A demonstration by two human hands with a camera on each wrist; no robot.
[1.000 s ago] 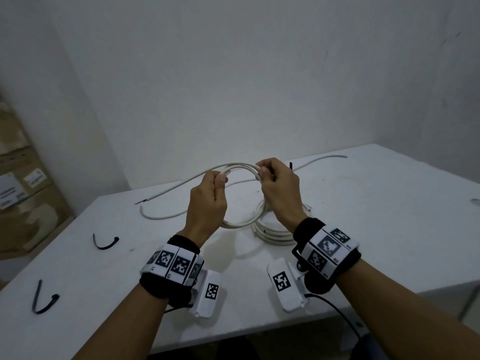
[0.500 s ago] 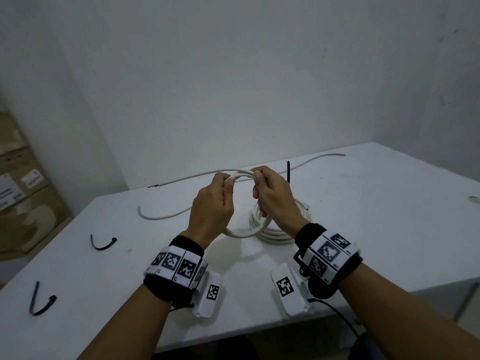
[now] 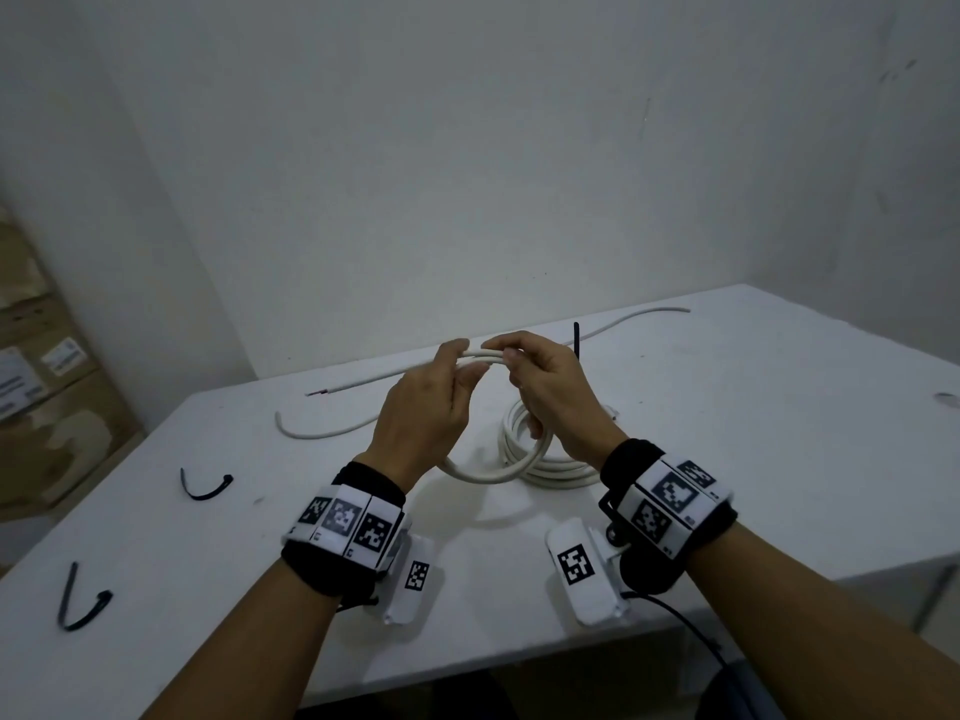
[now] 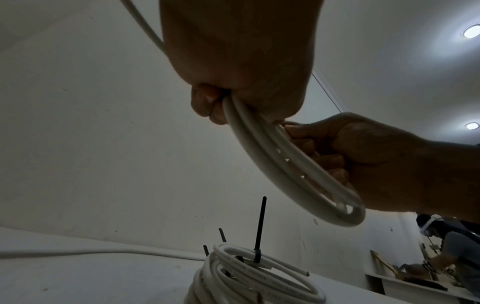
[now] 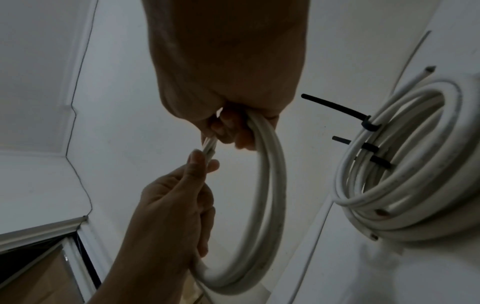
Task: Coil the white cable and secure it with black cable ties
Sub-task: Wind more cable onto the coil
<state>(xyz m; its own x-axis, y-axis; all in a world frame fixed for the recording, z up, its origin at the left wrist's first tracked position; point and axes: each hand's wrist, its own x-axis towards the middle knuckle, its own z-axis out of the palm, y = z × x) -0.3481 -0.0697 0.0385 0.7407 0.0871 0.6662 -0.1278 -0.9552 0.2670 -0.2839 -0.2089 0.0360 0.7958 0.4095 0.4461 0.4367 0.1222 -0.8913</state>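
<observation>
Above the white table (image 3: 727, 459) both hands hold up a white cable (image 3: 488, 472) wound into a few loops. At the top of the loops my left hand (image 3: 460, 361) grips the strands, fingers curled over them. My right hand (image 3: 511, 361) grips the same strands just to its right. In the left wrist view the cable (image 4: 285, 176) runs from the left hand (image 4: 215, 102) down past the right hand (image 4: 363, 154). The right wrist view shows the loops (image 5: 270, 195) hanging from the right hand (image 5: 233, 127). The cable's free tail (image 3: 363, 384) points left.
A finished coil (image 3: 561, 472) bound with black ties lies under my right hand, one tie tail (image 3: 576, 340) standing up. Two loose black ties (image 3: 205, 488) (image 3: 78, 605) lie at the left. Another loose white cable (image 3: 311, 433) crosses the far table. Cardboard boxes (image 3: 47, 381) stand left.
The hands have come closer together at the top of the loops. The cable's free tail has been drawn in to the right and is shorter.
</observation>
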